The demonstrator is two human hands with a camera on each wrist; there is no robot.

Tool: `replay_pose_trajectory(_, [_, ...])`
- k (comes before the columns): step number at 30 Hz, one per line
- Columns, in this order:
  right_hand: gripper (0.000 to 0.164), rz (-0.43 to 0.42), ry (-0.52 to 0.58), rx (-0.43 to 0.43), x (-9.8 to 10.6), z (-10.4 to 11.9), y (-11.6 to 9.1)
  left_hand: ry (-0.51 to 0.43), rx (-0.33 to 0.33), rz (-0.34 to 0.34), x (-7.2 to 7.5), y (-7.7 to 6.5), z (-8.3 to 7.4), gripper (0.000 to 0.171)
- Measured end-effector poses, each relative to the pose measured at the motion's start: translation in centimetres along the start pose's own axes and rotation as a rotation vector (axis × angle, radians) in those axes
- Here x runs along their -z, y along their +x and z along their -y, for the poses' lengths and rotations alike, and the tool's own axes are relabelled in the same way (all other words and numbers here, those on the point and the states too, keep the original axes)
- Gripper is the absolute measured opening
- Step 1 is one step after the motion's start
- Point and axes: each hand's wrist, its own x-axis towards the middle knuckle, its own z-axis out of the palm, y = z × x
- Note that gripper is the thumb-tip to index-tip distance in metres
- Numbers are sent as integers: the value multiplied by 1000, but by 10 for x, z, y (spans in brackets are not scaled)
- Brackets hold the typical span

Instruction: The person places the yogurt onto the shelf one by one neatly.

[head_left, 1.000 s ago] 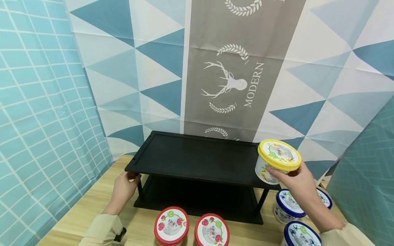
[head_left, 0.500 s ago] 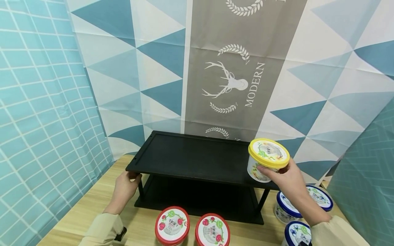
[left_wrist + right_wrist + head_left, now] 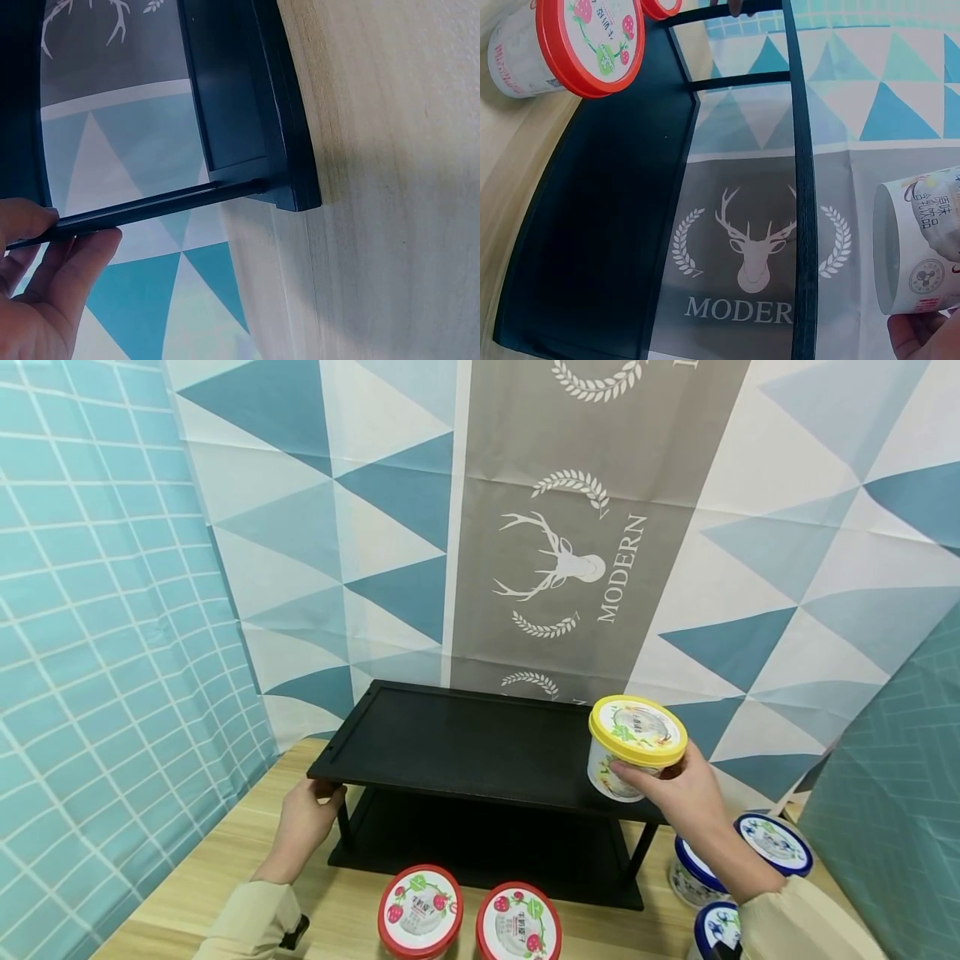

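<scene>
My right hand (image 3: 690, 797) grips a white tub with a yellow lid (image 3: 637, 735) by its side, thumb in front. The tub is over the right end of the top board of a black two-tier shelf rack (image 3: 465, 743). In the right wrist view a gap shows between the tub's base (image 3: 889, 251) and the board's edge (image 3: 805, 187). At the rack's left end, my left hand (image 3: 306, 822) pinches a slim black post (image 3: 161, 202) just under the top board, thumb on one side and fingers on the other.
Two red-lidded tubs (image 3: 420, 912) with strawberry prints stand in front of the rack on the wooden table (image 3: 187, 868). Blue-lidded tubs (image 3: 774, 843) stand at its right, partly behind my right forearm. A patterned curtain (image 3: 390, 527) hangs behind, with blue tiled sheeting at left.
My right hand has carried the yellow-lidded tub leftward, further over the top board's right end. My left hand stays on the post.
</scene>
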Motion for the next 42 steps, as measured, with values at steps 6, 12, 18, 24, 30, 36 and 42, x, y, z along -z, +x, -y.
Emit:
replay_pose_trajectory(6, [74,31,25,4,-4,5,1,7,4,-4,1,0,0,23])
replay_pose_trajectory(12, [75,43,39,-7,-9,9,3,7,9,-4,1,0,1,23])
replay_pose_trajectory(18, [72,45,58,30,-15,11,5,-1,5,5,3,-1,-1,23])
replay_pose_trajectory(24, [73,68,90,35,-22,15,8,-4,5,10,3,-1,0,23])
replay_pose_trajectory(30, [72,78,120,56,-30,17,10,-1,7,7,3,0,1,23])
replay_pose_trajectory(36, [75,85,139,49,-36,19,10,-5,9,14,2,0,1,23])
replay_pose_trajectory(42, [75,102,153,35,-41,21,9,-3,-11,0,1,0,1,23])
